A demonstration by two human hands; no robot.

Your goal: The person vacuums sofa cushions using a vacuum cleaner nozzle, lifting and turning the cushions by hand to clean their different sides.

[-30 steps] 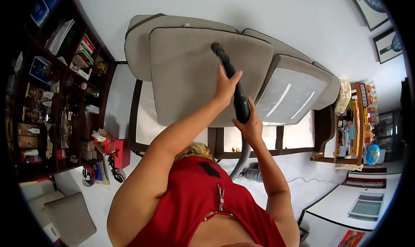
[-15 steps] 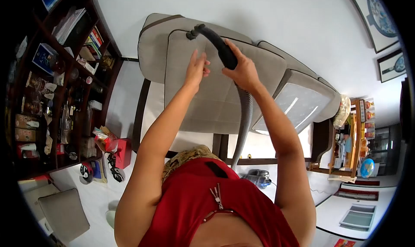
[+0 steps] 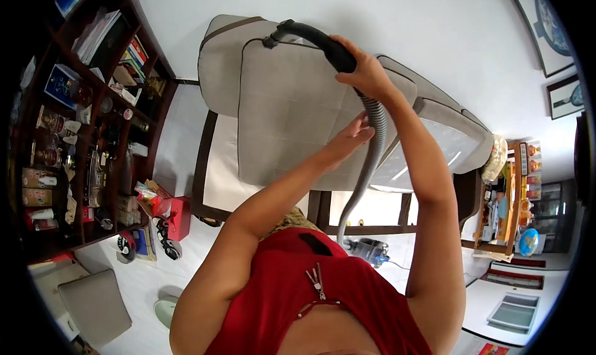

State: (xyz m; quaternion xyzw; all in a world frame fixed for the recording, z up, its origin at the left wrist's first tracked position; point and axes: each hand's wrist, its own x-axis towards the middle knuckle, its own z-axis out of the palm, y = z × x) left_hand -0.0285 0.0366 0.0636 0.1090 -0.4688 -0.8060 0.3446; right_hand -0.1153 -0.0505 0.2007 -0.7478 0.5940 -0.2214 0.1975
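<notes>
My right hand (image 3: 366,72) is wrapped round the black handle (image 3: 338,55) of a vacuum cleaner. The handle's curved tube ends in a small brush nozzle (image 3: 270,42) at the upper left edge of a large grey cushion (image 3: 279,106). From the handle a grey ribbed hose (image 3: 370,156) runs down to the vacuum body (image 3: 369,251) on the floor. My left hand (image 3: 354,137) is beside the hose, in front of the cushion, with its fingers apart; whether it touches the hose I cannot tell.
More cushions (image 3: 450,131) lean behind and to the right on the sofa frame (image 3: 372,229). A dark shelf (image 3: 93,162) full of objects stands at the left, a red box (image 3: 179,218) beside it. A wooden rack (image 3: 510,200) is at the right; a loose cushion (image 3: 96,305) lies lower left.
Both hands gripped the tool at first; my left hand has let go and moved down beside the hose. My right hand has shifted up and right, and the nozzle has risen to the cushion's upper left edge.
</notes>
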